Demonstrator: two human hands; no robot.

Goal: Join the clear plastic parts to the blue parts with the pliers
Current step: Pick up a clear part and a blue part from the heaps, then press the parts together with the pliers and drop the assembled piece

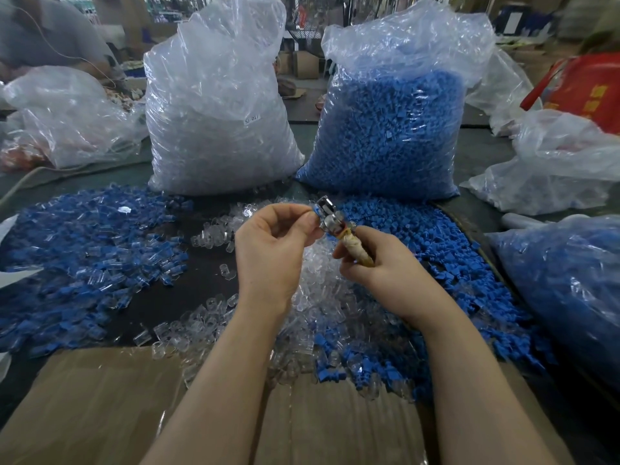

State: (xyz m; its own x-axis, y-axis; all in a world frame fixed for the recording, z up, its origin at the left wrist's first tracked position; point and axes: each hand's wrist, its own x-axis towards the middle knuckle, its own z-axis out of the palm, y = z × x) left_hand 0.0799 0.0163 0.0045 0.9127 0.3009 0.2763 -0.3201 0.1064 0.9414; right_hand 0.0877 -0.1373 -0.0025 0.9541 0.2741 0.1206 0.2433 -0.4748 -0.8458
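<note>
My right hand [375,263] grips the pliers [335,223] by their cloth-wrapped handles, metal jaws pointing up and left. My left hand [271,243] pinches a small blue part [316,209] at the jaws; whether a clear part is on it is too small to tell. Both hands hover above a heap of loose clear parts [322,307]. Loose blue parts [429,236] lie to the right. A spread of joined blue-and-clear pieces [87,250] covers the left of the table.
Two tall plastic bags stand behind: one of clear parts [214,122], one of blue parts [389,135]. A further bag of blue pieces [570,283] lies at the right. Flat cardboard [100,407] covers the near edge. Another person [43,31] sits far left.
</note>
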